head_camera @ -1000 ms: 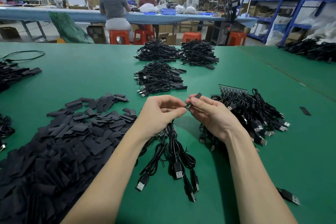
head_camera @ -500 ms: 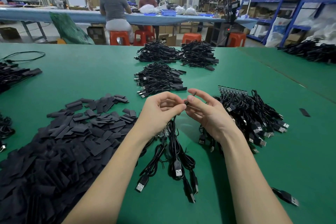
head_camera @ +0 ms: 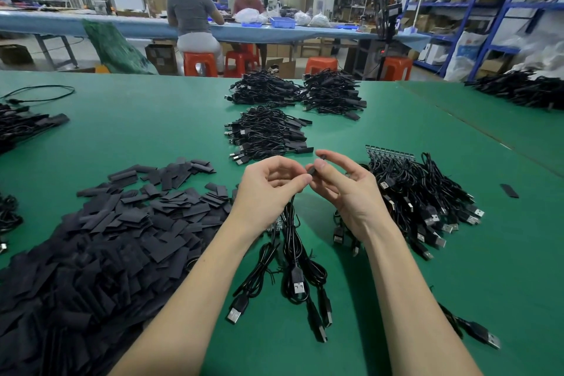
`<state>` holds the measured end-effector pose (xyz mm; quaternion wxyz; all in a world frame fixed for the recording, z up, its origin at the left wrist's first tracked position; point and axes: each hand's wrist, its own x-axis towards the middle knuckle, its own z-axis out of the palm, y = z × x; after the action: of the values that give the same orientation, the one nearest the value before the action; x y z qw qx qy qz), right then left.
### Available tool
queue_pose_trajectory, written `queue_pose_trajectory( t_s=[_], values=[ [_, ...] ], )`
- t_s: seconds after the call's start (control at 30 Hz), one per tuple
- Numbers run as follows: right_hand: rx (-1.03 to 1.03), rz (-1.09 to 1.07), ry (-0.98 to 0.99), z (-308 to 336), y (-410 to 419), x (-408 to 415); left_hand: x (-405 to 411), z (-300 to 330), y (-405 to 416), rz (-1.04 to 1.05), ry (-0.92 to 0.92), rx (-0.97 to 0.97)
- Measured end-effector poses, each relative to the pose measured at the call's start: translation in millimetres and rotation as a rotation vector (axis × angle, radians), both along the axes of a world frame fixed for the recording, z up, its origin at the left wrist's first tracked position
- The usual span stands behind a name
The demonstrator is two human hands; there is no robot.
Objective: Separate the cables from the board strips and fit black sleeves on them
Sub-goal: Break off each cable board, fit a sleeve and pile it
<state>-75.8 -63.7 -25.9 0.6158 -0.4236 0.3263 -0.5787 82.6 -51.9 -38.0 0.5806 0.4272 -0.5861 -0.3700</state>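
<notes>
My left hand (head_camera: 268, 183) and my right hand (head_camera: 351, 192) meet above the green table (head_camera: 152, 131). A short black sleeve (head_camera: 314, 166) is pinched between my right thumb and fingers. My left fingertips hold the end of a black cable (head_camera: 290, 223) right at the sleeve. Several USB cables (head_camera: 297, 281) hang from that spot onto the table, joined at a small board strip (head_camera: 274, 226) partly hidden under my left wrist. A big pile of flat black sleeves (head_camera: 100, 238) lies to the left. A bundle of cables on a board strip (head_camera: 421, 192) lies to the right.
Three heaps of sleeved cables (head_camera: 268, 134) lie further back in the middle. More cables lie at the left edge (head_camera: 24, 125) and far right (head_camera: 518, 88). One loose sleeve (head_camera: 509, 191) and a loose USB plug (head_camera: 485, 336) lie on the right. Two people sit at a far bench.
The sleeve, sticking up clearly from my right fingers a second ago, now sits lower between both hands' fingertips. Both hands have risen slightly and stayed together.
</notes>
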Motion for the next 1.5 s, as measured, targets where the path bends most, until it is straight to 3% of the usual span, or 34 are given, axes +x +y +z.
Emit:
queue_pose_trajectory(
  t_s=[0.2, 0.73, 0.83, 1.0, 1.1, 1.3, 1.5],
  values=[
    [-0.074, -0.046, 0.073, -2, -1, 5, 2, -1, 0, 0.021, -0.004, 0.022],
    [0.02, -0.115, 0.036, -5, -3, 5, 1, -1, 0, 0.029, -0.037, 0.057],
    [0.067, -0.137, 0.0, -4, -4, 5, 3, 2, -2, -0.038, -0.054, 0.137],
    [0.097, -0.218, -0.126, 3, -5, -2, 13, 6, 0, -0.139, -0.266, 0.358],
    [0.086, -0.248, -0.186, 8, -6, -6, 11, 7, 4, -0.23, -0.199, 0.447],
    [0.104, -0.196, -0.148, 9, -5, -7, 0, 2, 4, -0.136, -0.182, 0.378],
    [0.186, -0.099, 0.142, 10, -9, -13, 21, 16, -16, 0.173, -0.265, 0.052]
  ],
)
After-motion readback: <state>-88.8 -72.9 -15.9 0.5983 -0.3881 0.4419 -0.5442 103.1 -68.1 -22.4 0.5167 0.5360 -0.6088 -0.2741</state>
